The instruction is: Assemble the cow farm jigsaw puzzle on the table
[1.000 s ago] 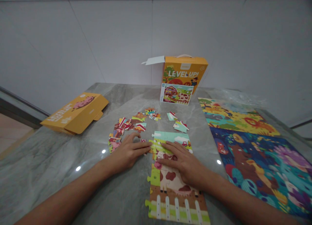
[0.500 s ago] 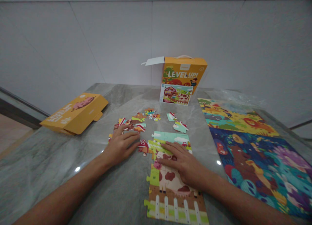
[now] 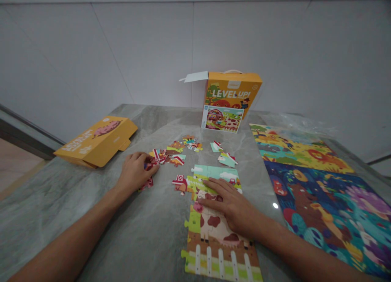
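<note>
My left hand [image 3: 136, 170] is at the left end of the loose pieces, fingers curled and thumb out, closed on a dark red puzzle piece [image 3: 149, 165] partly hidden by the hand. Another reddish piece [image 3: 147, 185] shows just below it. My right hand [image 3: 233, 206] lies flat, fingers spread, on the partly joined cow puzzle [image 3: 214, 225] with its white fence along the near edge. A red barn piece [image 3: 180, 182] adjoins the puzzle's left side. Several loose puzzle pieces [image 3: 176, 159] lie scattered beyond, two of them with red and white stripes near the puzzle's top.
An orange puzzle box [image 3: 229, 88] stands at the back with a farm picture card [image 3: 224, 120] leaning on it. A yellow box [image 3: 100, 139] lies at left. At right lie a yellow lion puzzle [image 3: 299, 149], a dark blue animal puzzle [image 3: 330, 217] and clear plastic wrap [image 3: 305, 121].
My left hand has moved left, away from the barn piece, and its fingers have curled around a piece. My right hand has stayed on the cow puzzle.
</note>
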Available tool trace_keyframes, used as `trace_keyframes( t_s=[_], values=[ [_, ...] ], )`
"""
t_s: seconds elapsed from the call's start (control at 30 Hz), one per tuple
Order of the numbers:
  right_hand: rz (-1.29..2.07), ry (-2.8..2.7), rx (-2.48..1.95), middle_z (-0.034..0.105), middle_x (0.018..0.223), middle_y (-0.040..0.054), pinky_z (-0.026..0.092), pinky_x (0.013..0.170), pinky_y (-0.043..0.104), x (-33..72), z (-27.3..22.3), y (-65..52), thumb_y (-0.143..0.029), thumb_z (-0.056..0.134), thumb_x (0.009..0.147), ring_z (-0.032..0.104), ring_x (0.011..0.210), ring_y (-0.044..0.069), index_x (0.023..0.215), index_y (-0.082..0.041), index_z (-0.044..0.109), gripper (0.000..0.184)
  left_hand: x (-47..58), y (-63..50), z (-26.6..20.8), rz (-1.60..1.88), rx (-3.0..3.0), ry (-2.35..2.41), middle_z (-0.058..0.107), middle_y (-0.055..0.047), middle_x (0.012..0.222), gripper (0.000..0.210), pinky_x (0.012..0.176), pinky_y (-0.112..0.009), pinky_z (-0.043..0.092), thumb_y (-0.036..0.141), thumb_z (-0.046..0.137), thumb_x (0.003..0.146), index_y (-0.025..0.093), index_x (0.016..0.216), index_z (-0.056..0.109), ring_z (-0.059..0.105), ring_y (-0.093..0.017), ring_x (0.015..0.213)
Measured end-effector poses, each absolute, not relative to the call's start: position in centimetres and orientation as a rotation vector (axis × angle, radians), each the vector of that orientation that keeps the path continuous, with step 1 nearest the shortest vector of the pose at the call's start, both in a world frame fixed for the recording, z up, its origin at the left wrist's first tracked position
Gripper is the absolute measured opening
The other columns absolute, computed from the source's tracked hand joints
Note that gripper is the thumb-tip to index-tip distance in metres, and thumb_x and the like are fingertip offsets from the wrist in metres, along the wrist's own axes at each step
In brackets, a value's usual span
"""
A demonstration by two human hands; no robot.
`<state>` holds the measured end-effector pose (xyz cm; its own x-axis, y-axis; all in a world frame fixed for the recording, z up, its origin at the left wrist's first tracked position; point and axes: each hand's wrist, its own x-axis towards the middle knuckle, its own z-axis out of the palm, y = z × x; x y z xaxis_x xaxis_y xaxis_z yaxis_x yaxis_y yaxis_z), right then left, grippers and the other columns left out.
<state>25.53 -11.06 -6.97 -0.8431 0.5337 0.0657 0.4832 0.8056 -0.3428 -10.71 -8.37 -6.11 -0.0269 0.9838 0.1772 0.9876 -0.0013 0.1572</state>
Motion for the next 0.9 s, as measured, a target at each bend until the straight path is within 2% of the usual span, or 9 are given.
trace_keyframes(
  t_s=[0.1, 0.27, 0.4, 0.63, 0.9],
  values=[
    [0.471, -2.831, -0.800, 0.033, 0.159, 0.0127, 0.029, 0.113, 0.062, 25.5, -6.8, -11.1, 0.006, 0.052, 0.072, 0.028, 0.147, 0.031, 0.143, -0.035, 0.050, 0.082, -10.6, -8.4, -6.2, -0.455, -2.179, -2.211, 0.068, -0.012, 0.104, 0.036, 0.094, -0.042, 0.045, 0.050, 0.057, 0.085, 0.017, 0.092, 0.069, 0.060, -0.029, 0.101],
    [0.479, -2.846, -0.807, 0.033, 0.159, 0.0138, 0.030, 0.113, 0.063, 25.4, -6.5, -11.0, 0.006, 0.052, 0.072, 0.028, 0.147, 0.032, 0.143, -0.034, 0.051, 0.081, -10.4, -8.5, -6.8, -0.602, -2.182, -2.135, 0.062, -0.015, 0.118, 0.038, 0.100, -0.046, 0.043, 0.052, 0.054, 0.087, 0.018, 0.078, 0.068, 0.055, -0.032, 0.115],
    [0.472, -2.850, -0.808, 0.033, 0.158, 0.0144, 0.030, 0.113, 0.063, 25.5, -6.6, -11.0, 0.005, 0.053, 0.073, 0.028, 0.147, 0.032, 0.143, -0.033, 0.051, 0.080, -10.1, -8.4, -6.4, -0.602, -2.269, -2.140, 0.067, -0.012, 0.111, 0.035, 0.098, -0.043, 0.044, 0.046, 0.052, 0.087, 0.019, 0.068, 0.063, 0.060, -0.027, 0.106],
    [0.488, -2.826, -0.809, 0.034, 0.158, 0.0144, 0.030, 0.113, 0.063, 25.6, -7.0, -11.0, 0.005, 0.053, 0.073, 0.029, 0.147, 0.031, 0.143, -0.032, 0.051, 0.080, -9.8, -8.3, -5.6, -0.591, -2.269, -2.172, 0.070, -0.008, 0.090, 0.027, 0.088, -0.039, 0.046, 0.043, 0.051, 0.086, 0.019, 0.084, 0.064, 0.061, -0.025, 0.090],
    [0.460, -2.817, -0.808, 0.033, 0.159, 0.0114, 0.028, 0.115, 0.060, 25.7, -7.1, -11.0, 0.004, 0.055, 0.076, 0.027, 0.148, 0.029, 0.144, -0.034, 0.049, 0.079, -10.3, -8.4, -5.6, -0.671, -2.083, -2.230, 0.068, -0.012, 0.103, 0.034, 0.092, -0.043, 0.045, 0.044, 0.056, 0.085, 0.016, 0.101, 0.066, 0.061, -0.030, 0.101]
  ],
)
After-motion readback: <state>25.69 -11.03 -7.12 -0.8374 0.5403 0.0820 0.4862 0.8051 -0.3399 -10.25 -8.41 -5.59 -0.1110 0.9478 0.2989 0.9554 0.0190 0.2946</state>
